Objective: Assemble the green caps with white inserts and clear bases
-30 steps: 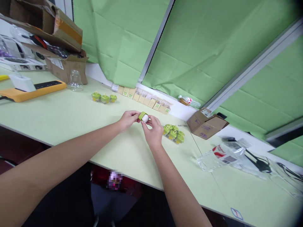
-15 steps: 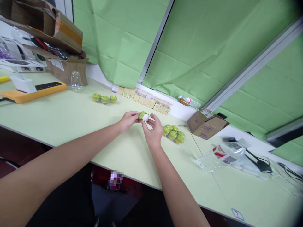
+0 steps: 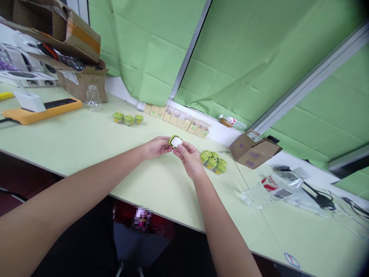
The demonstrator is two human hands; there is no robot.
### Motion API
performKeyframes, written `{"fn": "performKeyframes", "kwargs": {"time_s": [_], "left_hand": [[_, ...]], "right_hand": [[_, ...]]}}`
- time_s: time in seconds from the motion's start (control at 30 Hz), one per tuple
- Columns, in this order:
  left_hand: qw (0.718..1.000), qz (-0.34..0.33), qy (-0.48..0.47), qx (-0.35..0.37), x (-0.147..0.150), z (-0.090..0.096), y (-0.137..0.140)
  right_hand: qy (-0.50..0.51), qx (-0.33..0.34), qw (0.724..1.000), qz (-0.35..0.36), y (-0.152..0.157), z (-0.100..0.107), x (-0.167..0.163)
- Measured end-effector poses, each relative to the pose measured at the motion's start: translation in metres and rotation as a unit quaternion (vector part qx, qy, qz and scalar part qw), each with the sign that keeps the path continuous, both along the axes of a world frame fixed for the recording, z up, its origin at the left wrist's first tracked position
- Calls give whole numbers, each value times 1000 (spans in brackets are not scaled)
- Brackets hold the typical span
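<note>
Above the middle of the table, my left hand (image 3: pixel 157 147) is closed on a small green case (image 3: pixel 170 141), which looks like an earbud case cover. A rounded white piece (image 3: pixel 177 142) sits in its opening, facing up. My right hand (image 3: pixel 188 157) presses thumb and fingers against the right side of the case and the white piece. To the right of that hand stand several green cases with loops on top in clear packaging (image 3: pixel 212 163). Another group of similar packaged green cases (image 3: pixel 128 119) stands farther back on the left.
Small cardboard boxes (image 3: pixel 176 118) line the table's back edge. At left are an orange power strip (image 3: pixel 57 109), a clear plastic cup (image 3: pixel 93 99) and large cartons (image 3: pixel 83 82). A brown carton (image 3: pixel 253 149) and a large clear bottle (image 3: pixel 273 186) stand or lie at right.
My right hand's fingers have closed in on the case from standing apart around it. The case has turned so its white piece faces up more. The view has shifted slightly.
</note>
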State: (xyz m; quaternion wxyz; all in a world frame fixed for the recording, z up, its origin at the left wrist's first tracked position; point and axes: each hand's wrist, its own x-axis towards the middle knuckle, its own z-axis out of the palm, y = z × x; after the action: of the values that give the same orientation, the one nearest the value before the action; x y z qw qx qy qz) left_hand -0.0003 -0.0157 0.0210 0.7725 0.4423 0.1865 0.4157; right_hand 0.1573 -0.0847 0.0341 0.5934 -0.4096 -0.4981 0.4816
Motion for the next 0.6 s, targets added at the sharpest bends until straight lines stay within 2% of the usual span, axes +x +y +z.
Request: {"fn": "performKeyframes", "kwargs": {"time_s": [0.2,0.4,0.6], "left_hand": [[1000,13,1,-9,0,1,-1],[1000,26,0,-7,-3,5,-1],[999,38,12,8,-1,1,3]], "right_hand": [[22,-14,999,22,-1,2,2],[45,-20,999,-8,1,0,5],[61,-24,998,15,-3,5,0]]}}
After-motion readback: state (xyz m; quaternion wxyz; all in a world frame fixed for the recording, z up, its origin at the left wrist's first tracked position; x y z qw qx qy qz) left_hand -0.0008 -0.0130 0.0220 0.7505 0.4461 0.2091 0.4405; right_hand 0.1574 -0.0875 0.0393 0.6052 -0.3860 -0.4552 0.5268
